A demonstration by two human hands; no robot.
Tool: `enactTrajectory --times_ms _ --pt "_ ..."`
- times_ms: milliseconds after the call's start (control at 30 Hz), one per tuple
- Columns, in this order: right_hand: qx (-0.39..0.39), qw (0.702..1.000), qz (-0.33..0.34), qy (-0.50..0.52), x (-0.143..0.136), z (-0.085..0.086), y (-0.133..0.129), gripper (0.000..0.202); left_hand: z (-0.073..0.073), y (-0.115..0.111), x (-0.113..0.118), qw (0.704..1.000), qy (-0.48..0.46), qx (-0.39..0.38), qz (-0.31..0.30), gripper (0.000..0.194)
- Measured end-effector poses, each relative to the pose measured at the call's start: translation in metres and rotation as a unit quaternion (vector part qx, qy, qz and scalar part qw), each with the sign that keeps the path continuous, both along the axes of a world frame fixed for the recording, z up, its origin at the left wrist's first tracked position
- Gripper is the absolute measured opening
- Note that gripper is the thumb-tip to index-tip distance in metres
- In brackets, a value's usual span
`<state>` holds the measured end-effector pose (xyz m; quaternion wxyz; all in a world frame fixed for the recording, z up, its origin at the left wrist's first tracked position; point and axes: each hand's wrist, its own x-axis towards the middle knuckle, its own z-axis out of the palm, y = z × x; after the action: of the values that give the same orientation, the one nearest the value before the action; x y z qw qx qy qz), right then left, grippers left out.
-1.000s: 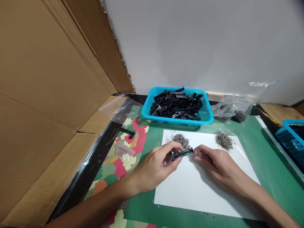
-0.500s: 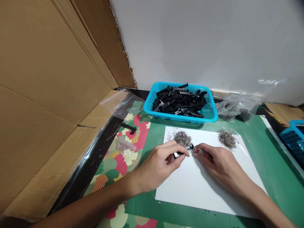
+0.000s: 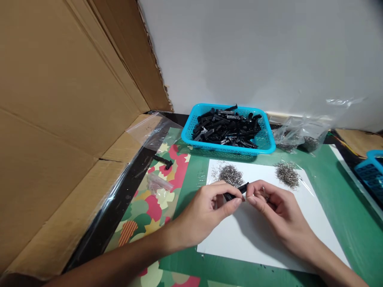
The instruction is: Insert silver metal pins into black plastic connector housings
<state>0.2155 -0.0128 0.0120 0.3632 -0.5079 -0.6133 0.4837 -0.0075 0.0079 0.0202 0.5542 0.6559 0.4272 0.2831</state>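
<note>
And here, the left hand [image 3: 209,209] pinches a slim, bar-shaped black plastic part [image 3: 244,187] between thumb and fingers, above the white rectangular paper sheet [image 3: 239,243]. The part lies between the hands, its long axis slanting up and rightward, the far end right at the fingertips of the right hand [image 3: 278,209], touching or just apart, impossible to say! Those right fingers curl inward; whether they're pinching anything, I can't tell. Just beyond the left fingers: a heap of tiny silvery metal pieces [image 3: 230,175].
</note>
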Motion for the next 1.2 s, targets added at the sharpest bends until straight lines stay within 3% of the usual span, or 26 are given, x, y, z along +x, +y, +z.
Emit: enactTrajectory --times_ms 267,433,533,667,933,1100,1200 --pt "0.041 0.999 0.018 -0.029 -0.009 -0.009 -0.005 0.026 0.001 -0.003 0.001 1.0 0.007 0.001 -0.026 0.026" --pt "0.141 0.986 -0.002 -0.087 -0.008 -0.007 -0.006 0.016 0.0 -0.001 0.001 0.999 -0.027 -0.042 -0.014 0.026" --pt "0.261 0.953 0.001 -0.153 -0.001 -0.011 -0.007 0.01 0.0 0.0 0.001 0.995 -0.056 -0.081 -0.003 0.028" --pt "0.403 0.888 0.038 -0.218 0.009 -0.018 -0.005 0.022 0.003 0.001 0.002 0.992 -0.075 -0.1 -0.004 0.028" --pt "0.494 0.838 0.081 -0.217 0.009 -0.015 -0.002 0.028 0.005 0.002 0.002 0.992 -0.064 -0.104 -0.016 0.03" --pt "0.482 0.844 0.092 -0.214 0.006 -0.016 -0.002 0.023 0.007 0.001 0.0 0.992 -0.053 -0.105 -0.034 0.029" --pt "0.46 0.863 0.052 -0.203 0.002 -0.012 -0.002 0.016 0.004 0.0 -0.003 0.99 -0.064 -0.121 -0.037 0.03"
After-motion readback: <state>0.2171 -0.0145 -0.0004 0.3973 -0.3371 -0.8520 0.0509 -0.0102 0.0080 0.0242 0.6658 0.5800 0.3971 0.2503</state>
